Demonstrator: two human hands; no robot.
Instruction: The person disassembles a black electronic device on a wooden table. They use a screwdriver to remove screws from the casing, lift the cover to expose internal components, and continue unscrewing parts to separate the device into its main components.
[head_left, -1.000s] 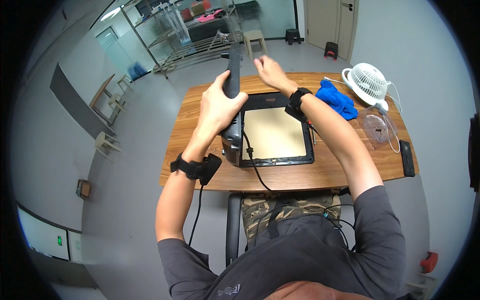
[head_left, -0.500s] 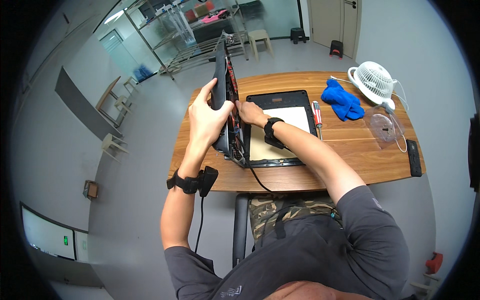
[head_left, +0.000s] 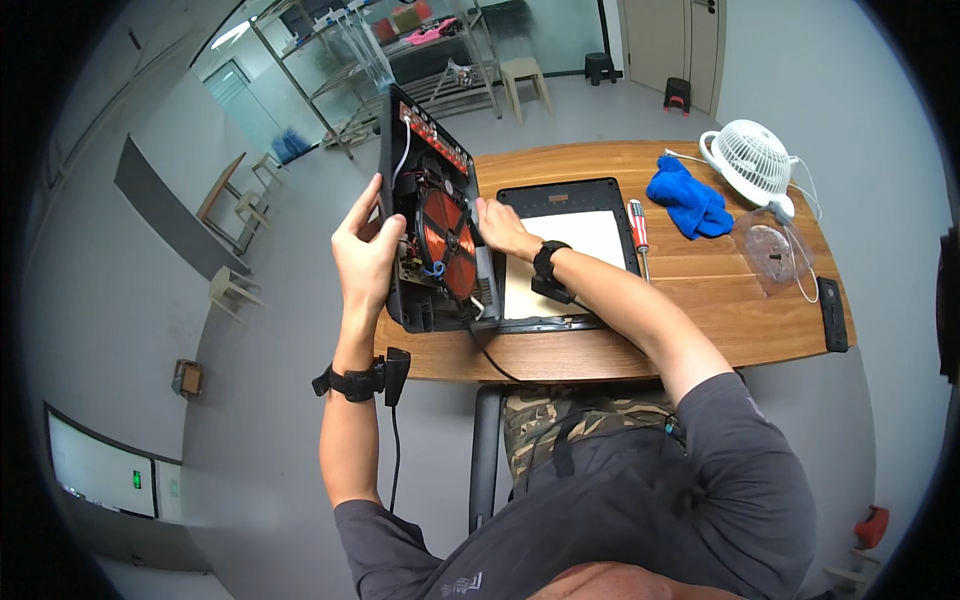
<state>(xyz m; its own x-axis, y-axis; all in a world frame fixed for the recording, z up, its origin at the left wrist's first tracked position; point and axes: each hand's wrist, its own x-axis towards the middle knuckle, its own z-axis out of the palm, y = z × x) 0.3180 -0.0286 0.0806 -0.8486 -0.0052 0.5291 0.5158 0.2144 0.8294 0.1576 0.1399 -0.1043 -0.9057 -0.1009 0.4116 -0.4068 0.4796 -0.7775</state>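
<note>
An opened induction cooker base [head_left: 405, 305] stands tilted up on its edge at the table's left side, its inside facing right. Within it show a round copper coil [head_left: 448, 240] and a red circuit board [head_left: 435, 135] along the upper edge. My left hand [head_left: 362, 250] grips the base's left side, thumb over the rim and fingers behind. My right hand [head_left: 503, 228] is closed at the opposite edge, beside the coil; its fingertips are partly hidden. Right of the base, the detached cooker top panel [head_left: 565, 245], pale inside a black frame, lies flat.
A screwdriver [head_left: 638, 228] lies right of the panel. Beyond it are a blue cloth [head_left: 688, 198], a white fan [head_left: 752, 160], a clear plastic piece [head_left: 770, 252] and a black bar-shaped object [head_left: 831, 315]. A black cord [head_left: 490, 358] hangs over the table's front edge.
The cooker base has turned from nearly edge-on, so its coil and board now show. My left hand has moved left with it; my right hand stays at the right edge.
</note>
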